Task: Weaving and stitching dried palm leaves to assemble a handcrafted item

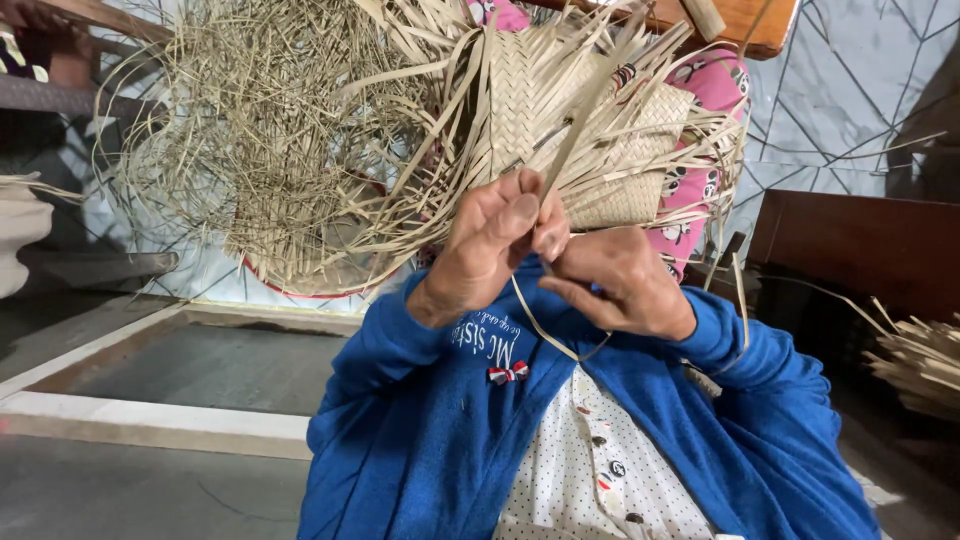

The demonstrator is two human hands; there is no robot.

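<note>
— Left hand (490,245)?
— Raised in front of the chest, fingers (520,205) curled almost shut, thumb pressed against a long pale strip (580,120). Pinching that strip just below the woven mat (580,110).

— And the right hand (615,280)?
— Just beside the left, touching it at the fingertips. Fingers bent in tight, closed on the same strip lower down. Below both hands, hanging in a loose loop across the blue cardigan (420,430).

— Where does the strip run?
— Up from the pinch, slanting toward the top right, lying across the mat's plaited part.

— The mat itself?
— Held up above the hands, half plaited, tight herringbone in the middle, loose ends fanning out on every side. Left of it, a tangled mass of thinner strands (260,140). Behind it, pink patterned cloth (715,85).

— Anything else around?
— A bundle of cut strips (915,365) at the right edge, well apart from the hands. Dark wooden furniture (860,245) behind that. Grey floor (150,490) to the left.
</note>
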